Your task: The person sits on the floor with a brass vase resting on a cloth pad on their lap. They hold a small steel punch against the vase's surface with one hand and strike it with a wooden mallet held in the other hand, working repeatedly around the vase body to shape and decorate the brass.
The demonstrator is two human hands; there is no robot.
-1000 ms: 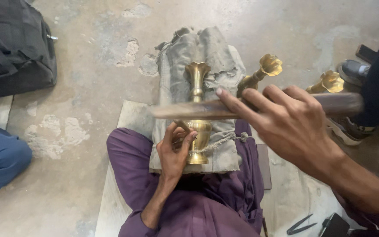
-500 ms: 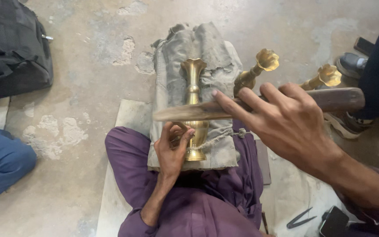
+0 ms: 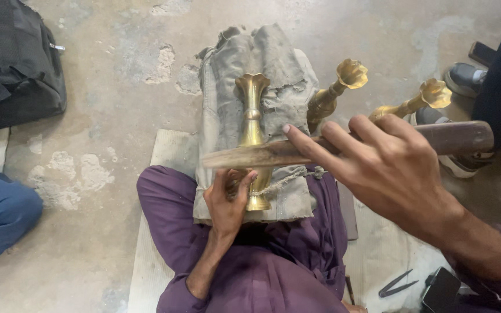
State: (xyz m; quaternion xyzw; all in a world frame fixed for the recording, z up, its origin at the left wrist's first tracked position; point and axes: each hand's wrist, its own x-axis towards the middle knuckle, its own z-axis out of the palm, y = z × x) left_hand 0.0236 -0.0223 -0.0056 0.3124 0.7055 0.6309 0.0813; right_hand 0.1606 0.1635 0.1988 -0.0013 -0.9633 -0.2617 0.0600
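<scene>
The brass vase point(image 3: 253, 136) is being gripped by the left hand point(image 3: 227, 200); the wooden bar point(image 3: 343, 148), clasped by the right hand point(image 3: 387, 168), is being kept across it, little changed.

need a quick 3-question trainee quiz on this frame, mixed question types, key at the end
1. True or false: the brass vase lies on a grey cloth-wrapped block.
2. Which hand grips the vase near its base? A) left hand B) right hand C) neither
3. Fill in: the right hand holds a long ____ tool across the vase.

Key:
1. True. It lies lengthwise, flared mouth pointing away from the person.
2. A. The left hand holds it by the lower body.
3. Wooden. The wooden tool crosses the vase about midway; whether it touches the brass cannot be told.
</scene>
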